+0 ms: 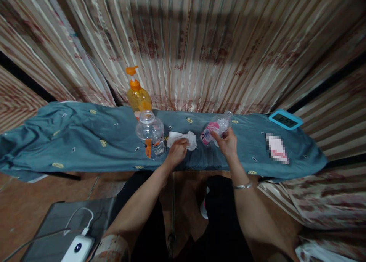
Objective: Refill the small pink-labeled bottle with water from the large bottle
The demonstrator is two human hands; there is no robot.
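Nearest the camera, at lower left on the floor, a white power bank with cable (77,248) rests on a grey flat case (57,220). Beyond the knees runs the narrow worktop covered with a teal patterned cloth (85,140); its near edge hangs unsupported in folds. The left hand (176,152) lies on the cloth with its grip closed over a crumpled white cloth wipe (183,139), which sits at centre, just right of a clear round plastic jar with an orange label (150,134). The right hand (227,143) has its grip closed round a small clear plastic bottle with a pink label (215,130), tilted, its neck pointing far and right, just above the worktop. For good handling, keep the bottle steady in a firm grip and bring the wipe to it, not the reverse. Open room is widest at the left stretch of the worktop; the jar stands close to the left wrist and could be knocked. Right of the bottle lies a flat white packet (276,148), and farther right a blue digital clock (285,119) near the far edge. Farthest, an orange pump bottle (138,94) stands against the striped curtain (200,44).
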